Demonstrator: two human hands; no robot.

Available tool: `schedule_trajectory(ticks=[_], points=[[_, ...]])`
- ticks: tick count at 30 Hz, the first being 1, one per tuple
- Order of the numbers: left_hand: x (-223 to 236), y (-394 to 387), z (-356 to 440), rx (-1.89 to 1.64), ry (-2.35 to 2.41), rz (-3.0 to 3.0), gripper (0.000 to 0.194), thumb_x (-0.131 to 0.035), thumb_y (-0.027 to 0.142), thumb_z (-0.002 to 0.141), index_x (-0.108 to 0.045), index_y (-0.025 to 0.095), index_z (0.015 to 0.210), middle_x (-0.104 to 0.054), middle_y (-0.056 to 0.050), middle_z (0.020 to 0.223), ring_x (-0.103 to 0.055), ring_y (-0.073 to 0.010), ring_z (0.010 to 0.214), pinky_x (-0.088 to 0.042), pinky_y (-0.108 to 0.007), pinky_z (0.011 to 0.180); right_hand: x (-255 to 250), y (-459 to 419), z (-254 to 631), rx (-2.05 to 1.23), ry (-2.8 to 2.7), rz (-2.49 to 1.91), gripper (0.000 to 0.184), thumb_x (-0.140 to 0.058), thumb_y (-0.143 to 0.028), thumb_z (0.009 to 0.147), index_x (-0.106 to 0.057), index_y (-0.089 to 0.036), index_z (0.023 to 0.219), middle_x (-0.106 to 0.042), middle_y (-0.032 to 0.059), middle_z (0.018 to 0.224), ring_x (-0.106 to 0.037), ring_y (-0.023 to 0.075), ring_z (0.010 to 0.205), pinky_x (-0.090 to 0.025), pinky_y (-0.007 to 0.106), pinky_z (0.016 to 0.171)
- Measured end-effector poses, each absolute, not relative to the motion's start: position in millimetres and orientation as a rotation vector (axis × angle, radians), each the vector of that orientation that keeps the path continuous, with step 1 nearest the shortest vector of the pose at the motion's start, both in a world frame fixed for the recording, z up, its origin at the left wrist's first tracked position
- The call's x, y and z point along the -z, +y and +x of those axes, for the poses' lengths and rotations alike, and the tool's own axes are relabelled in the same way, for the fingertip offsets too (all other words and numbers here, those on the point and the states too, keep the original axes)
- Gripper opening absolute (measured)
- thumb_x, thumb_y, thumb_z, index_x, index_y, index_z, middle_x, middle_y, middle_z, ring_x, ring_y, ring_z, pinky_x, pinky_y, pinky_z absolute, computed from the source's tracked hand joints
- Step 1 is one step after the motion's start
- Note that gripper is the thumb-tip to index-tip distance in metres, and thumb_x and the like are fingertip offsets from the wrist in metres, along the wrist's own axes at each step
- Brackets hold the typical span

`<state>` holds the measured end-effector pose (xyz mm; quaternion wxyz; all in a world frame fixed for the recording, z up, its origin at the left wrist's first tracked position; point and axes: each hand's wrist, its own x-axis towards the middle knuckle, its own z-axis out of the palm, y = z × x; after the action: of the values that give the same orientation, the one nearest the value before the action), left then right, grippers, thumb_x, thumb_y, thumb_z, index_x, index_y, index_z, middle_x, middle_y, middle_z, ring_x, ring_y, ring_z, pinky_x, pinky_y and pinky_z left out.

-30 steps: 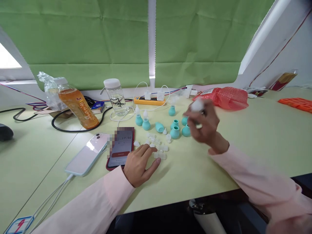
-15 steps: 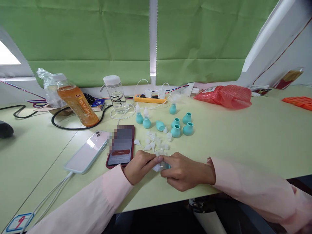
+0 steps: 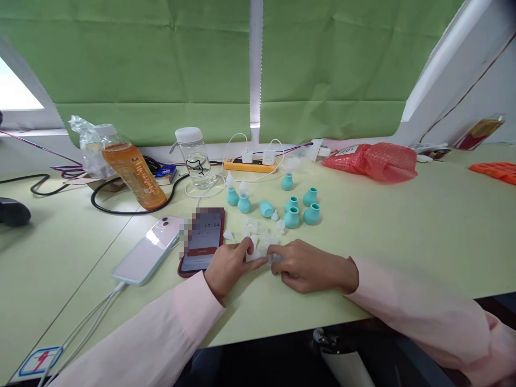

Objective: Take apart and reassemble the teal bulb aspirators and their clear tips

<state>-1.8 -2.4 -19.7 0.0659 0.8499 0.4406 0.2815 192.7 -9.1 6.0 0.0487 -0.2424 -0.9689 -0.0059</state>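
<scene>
Near the table's front edge, my two hands meet over a small pile of translucent plastic pieces (image 3: 258, 226). My left hand (image 3: 228, 269) has its thumb and bent index finger around a translucent piece (image 3: 258, 252). Beside it, the curled fingers of my right hand (image 3: 308, 267) close on another translucent piece (image 3: 276, 257), mostly hidden by them. Just beyond lie several teal squeeze bulbs with open necks (image 3: 312, 214) and a teal bulb on its side (image 3: 266, 208). Two teal bulbs fitted with white pointed tips (image 3: 244, 203) stand farther left.
A phone in a red case (image 3: 201, 242) lies against my left hand's side, with a pale phone (image 3: 147, 252) on a cable farther left. Behind are an orange drink bottle (image 3: 135, 174), a clear water bottle (image 3: 197, 161), a yellow power strip (image 3: 231, 164) and a red bubble-wrap bag (image 3: 373, 161).
My right hand came down from the right, carrying a white-tipped piece, to meet my left hand. Both hands have since shifted slightly forward to the translucent pieces; the white-tipped piece no longer shows clearly.
</scene>
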Motion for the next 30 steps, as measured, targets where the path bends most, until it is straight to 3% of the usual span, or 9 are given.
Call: schedule_trajectory(ticks=[5,10,13,18,24,30], points=[[22.5,-1.1,1.3,-0.767,1.272,2.615,0.008,-0.049,0.022,0.077,-0.053,0.016,0.073,-0.057,0.001,0.061,-0.053,-0.0102,0.052,-0.042,-0.02,0.05,-8.5,2.8,200.8,0.025,-2.896,-0.865,0.024,-0.039,-0.01,0.075,-0.058,-0.018,0.088,-0.053,0.0066,0.09,-0.049,0.0115,0.061,-0.033,0.024,0.053],[25.5,2.5,1.1,-0.942,1.071,2.689,0.015,-0.042,0.014,0.08,-0.056,0.015,0.078,-0.061,-0.005,0.081,-0.058,-0.0131,0.073,-0.047,-0.023,0.066,-1.6,2.2,199.6,-0.192,-2.608,-0.851,0.042,-0.043,-0.012,0.076,-0.037,-0.018,0.117,-0.053,0.0093,0.105,-0.054,0.0177,0.087,-0.043,0.029,0.067],[26.0,2.7,0.7,-0.999,1.042,2.689,0.014,-0.042,0.013,0.08,-0.056,0.015,0.082,-0.061,-0.006,0.081,-0.058,-0.0138,0.074,-0.047,-0.024,0.065,4.9,-3.8,192.9,-0.364,-2.275,-0.88,0.039,-0.055,-0.02,0.071,-0.043,-0.016,0.107,-0.058,0.007,0.096,-0.057,0.0158,0.084,-0.047,0.027,0.069],[16.3,-7.0,1.9,-1.159,1.052,2.568,0.018,-0.043,0.012,0.076,-0.053,0.012,0.091,-0.058,-0.006,0.079,-0.054,-0.011,0.062,-0.047,-0.024,0.06,17.3,-8.6,183.9,-0.376,-2.071,-0.874,0.021,-0.065,-0.023,0.063,-0.058,-0.017,0.082,-0.064,0.0025,0.073,-0.059,0.0133,0.065,-0.047,0.023,0.059],[10.2,-12.7,3.7,-1.216,0.868,2.504,0.022,-0.056,0.019,0.071,-0.055,0.013,0.092,-0.056,-0.005,0.075,-0.052,-0.0111,0.062,-0.046,-0.023,0.055,22.1,-10.2,179.4,-0.224,-2.053,-0.768,0.015,-0.06,-0.022,0.068,-0.059,-0.017,0.082,-0.062,0.0053,0.073,-0.057,0.0144,0.068,-0.047,0.027,0.061],[14.6,-8.3,2.9,-1.283,0.763,2.43,0.014,-0.055,0.015,0.075,-0.058,0.015,0.088,-0.057,-0.005,0.082,-0.056,-0.0109,0.071,-0.048,-0.022,0.064,13.7,-13.1,179.6,-0.475,-2.02,-0.865,0.03,-0.064,-0.023,0.062,-0.058,-0.016,0.09,-0.064,0.0053,0.082,-0.06,0.0153,0.075,-0.048,0.027,0.068]])
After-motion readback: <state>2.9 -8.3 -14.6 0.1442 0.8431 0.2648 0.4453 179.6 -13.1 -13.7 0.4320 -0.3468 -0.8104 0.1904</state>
